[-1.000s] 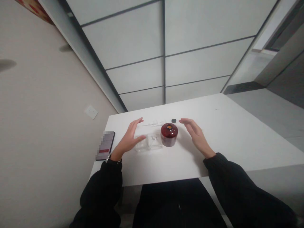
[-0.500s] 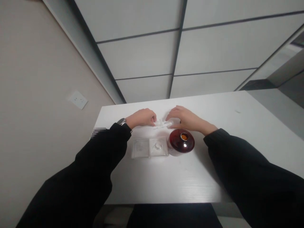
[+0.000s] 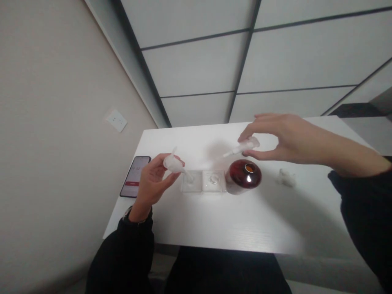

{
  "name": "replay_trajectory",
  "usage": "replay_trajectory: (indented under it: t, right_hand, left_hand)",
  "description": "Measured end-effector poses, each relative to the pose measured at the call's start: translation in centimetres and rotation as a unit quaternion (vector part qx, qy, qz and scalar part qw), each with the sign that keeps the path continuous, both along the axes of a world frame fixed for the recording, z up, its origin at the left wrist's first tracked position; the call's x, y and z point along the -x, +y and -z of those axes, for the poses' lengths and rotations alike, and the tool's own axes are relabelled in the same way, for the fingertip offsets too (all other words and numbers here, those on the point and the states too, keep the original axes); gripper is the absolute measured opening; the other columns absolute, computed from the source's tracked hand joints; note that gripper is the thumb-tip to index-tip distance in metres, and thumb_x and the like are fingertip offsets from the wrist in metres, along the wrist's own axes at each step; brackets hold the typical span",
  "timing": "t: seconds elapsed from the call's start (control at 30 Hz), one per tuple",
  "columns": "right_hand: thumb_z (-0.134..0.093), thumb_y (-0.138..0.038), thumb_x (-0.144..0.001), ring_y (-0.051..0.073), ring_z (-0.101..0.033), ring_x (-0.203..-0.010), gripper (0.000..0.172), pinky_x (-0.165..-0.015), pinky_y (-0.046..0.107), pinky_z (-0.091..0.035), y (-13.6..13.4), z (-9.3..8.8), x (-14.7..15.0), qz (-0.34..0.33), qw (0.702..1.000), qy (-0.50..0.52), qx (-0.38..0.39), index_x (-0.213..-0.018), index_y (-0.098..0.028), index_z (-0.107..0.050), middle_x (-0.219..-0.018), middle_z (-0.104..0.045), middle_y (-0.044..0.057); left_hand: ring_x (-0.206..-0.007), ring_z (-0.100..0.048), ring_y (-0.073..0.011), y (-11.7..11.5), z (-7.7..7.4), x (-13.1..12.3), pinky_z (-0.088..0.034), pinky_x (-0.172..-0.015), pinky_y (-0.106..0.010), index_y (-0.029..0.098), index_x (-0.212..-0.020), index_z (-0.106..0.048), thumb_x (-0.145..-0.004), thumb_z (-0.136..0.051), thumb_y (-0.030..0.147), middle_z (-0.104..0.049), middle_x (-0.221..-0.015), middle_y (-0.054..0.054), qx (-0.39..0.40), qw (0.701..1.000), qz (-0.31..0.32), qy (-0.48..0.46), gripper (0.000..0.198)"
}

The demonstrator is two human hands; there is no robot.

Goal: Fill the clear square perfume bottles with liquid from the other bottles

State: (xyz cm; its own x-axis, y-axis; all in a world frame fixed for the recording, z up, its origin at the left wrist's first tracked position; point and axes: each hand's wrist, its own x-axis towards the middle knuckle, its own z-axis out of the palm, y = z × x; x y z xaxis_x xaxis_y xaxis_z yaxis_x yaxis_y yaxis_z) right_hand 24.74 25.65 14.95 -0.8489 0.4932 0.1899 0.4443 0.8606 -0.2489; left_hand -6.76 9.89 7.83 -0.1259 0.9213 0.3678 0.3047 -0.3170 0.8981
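My left hand (image 3: 153, 182) is raised over the table's left part, fingers pinched round a small clear plastic dropper (image 3: 175, 164) whose tip points down toward a clear two-well tray (image 3: 203, 181). Above the table's middle, my right hand (image 3: 283, 136) pinches a second clear dropper (image 3: 243, 147), tip slanting down-left over the tray. A squat dark-red bottle (image 3: 244, 176) with an open orange-rimmed mouth stands just right of the tray.
A phone (image 3: 135, 181) with a lit screen lies near the left edge of the white table (image 3: 232, 220). A small crumpled clear wrapper (image 3: 287, 178) lies right of the bottle. A beige wall with a socket (image 3: 116, 120) stands at left.
Both hands went from open beside the bottle to the far side of the table, picked up a dropper each, and lifted them apart. A wrapper now lies on the right.
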Motion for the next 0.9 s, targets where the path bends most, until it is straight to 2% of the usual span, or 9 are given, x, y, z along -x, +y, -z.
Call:
replay_trajectory:
  t: [0.1,0.3,0.5,0.6,0.73,0.83,0.9]
  right_hand:
    - [-0.063,-0.047,-0.093,0.024,-0.066,-0.078,0.026,-0.069,0.033,-0.042,-2.3,-2.5,1.7,-0.020,0.998,-0.055,0.007,-0.099,-0.024,-0.073,-0.090,-0.074,0.006]
    - [-0.066,-0.045,-0.094,0.023,-0.066,-0.080,0.023,-0.066,0.031,-0.035,-4.3,-3.3,4.1,0.000,0.991,-0.131,0.016,-0.097,-0.023,-0.073,-0.089,-0.073,0.006]
    - [-0.070,-0.045,-0.093,0.020,-0.060,-0.074,0.025,-0.063,0.030,-0.030,-4.7,-3.2,5.7,0.013,0.982,-0.190,0.005,-0.084,-0.021,-0.070,-0.083,-0.071,0.005]
    - [-0.071,-0.045,-0.093,0.020,-0.059,-0.070,0.027,-0.062,0.031,-0.029,-4.8,-2.5,6.8,0.002,0.973,-0.229,-0.010,-0.083,-0.020,-0.070,-0.079,-0.070,0.005]
    - [-0.073,-0.056,-0.093,0.024,-0.063,-0.073,0.040,-0.065,0.033,-0.032,-5.3,-1.1,8.4,-0.036,0.965,-0.253,-0.050,-0.079,-0.019,-0.073,-0.077,-0.072,0.008]
    - [-0.066,-0.068,-0.094,0.026,-0.067,-0.078,0.053,-0.068,0.035,-0.035,-5.2,-0.9,8.2,-0.039,0.976,-0.208,-0.052,-0.082,-0.018,-0.078,-0.079,-0.075,0.011]
    - [-0.055,-0.067,-0.100,0.026,-0.069,-0.081,0.057,-0.069,0.035,-0.037,-4.5,-1.0,6.8,0.006,0.991,-0.131,-0.041,-0.086,-0.018,-0.079,-0.085,-0.077,0.011]
  left_hand:
    - [-0.092,-0.073,-0.0191,-0.6,1.6,-0.3,-0.061,-0.087,-0.033,0.020,-0.099,-0.069,-0.087,-0.081,0.037,-0.076,-0.096,-0.006,-0.005,1.000,-0.008,-0.010,0.024]
    - [-0.097,-0.072,-0.0206,0.0,3.0,0.0,-0.059,-0.097,-0.037,0.020,-0.103,-0.068,-0.090,-0.076,0.037,-0.074,-0.102,-0.006,0.029,0.999,0.023,0.018,0.023]
    - [-0.108,-0.068,-0.0223,-0.2,3.7,0.0,-0.052,-0.108,-0.044,0.021,-0.107,-0.062,-0.088,-0.075,0.034,-0.069,-0.110,-0.005,0.078,0.992,0.078,0.068,0.026]
    - [-0.125,-0.062,-0.0274,-0.3,3.9,-0.2,-0.047,-0.116,-0.048,0.023,-0.121,-0.061,-0.081,-0.083,0.035,-0.066,-0.126,-0.009,0.101,0.984,0.115,0.090,0.047]
    - [-0.131,-0.059,-0.0314,-0.2,4.5,-0.7,-0.044,-0.118,-0.051,0.025,-0.133,-0.056,-0.076,-0.088,0.034,-0.063,-0.137,-0.010,0.127,0.975,0.139,0.120,0.066]
    - [-0.135,-0.056,-0.0325,-0.1,5.0,-0.9,-0.041,-0.120,-0.054,0.024,-0.136,-0.050,-0.078,-0.087,0.035,-0.060,-0.140,-0.011,0.140,0.972,0.134,0.135,0.070]
    - [-0.138,-0.054,-0.0327,0.0,5.2,-0.9,-0.040,-0.122,-0.054,0.025,-0.139,-0.047,-0.079,-0.086,0.035,-0.057,-0.143,-0.012,0.147,0.970,0.131,0.142,0.072]
